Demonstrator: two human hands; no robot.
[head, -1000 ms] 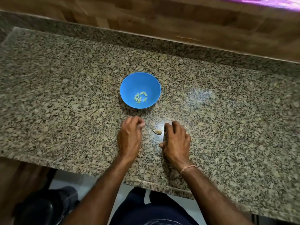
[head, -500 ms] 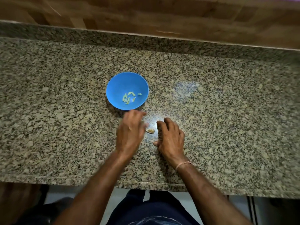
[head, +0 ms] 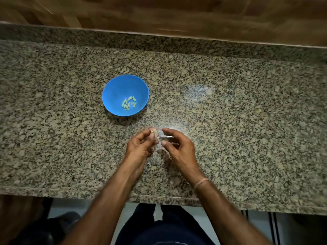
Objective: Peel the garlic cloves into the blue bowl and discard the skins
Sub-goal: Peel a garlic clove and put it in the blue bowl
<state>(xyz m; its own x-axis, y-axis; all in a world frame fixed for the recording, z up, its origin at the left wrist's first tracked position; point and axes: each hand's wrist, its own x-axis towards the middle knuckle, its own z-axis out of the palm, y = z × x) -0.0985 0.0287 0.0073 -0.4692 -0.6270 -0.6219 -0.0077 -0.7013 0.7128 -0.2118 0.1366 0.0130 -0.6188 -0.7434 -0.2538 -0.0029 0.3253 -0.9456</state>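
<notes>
Granite counter (head: pixel 230 121) — speckled, spans the view. Blue bowl (head: pixel 115 89) stands on it, left of centre. Left hand (head: pixel 141 149), nearer than the bowl, has thumb and fingertips pinched together on a clove. Right hand (head: pixel 179 150) just beside it — thumb and forefinger apart, gripping nothing; the pale blur at its tips is possibly glare. Peeled cloves (head: pixel 128 103) heaped on the bowl's floor. Pinched garlic clove (head: pixel 153 132), skin on, held above the counter.

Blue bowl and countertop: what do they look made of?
The blue bowl looks like plastic: even colour, thin rim, dull sheen. The countertop looks like polished granite, or an imitation: speckled grain, with a bright glare patch.
</notes>
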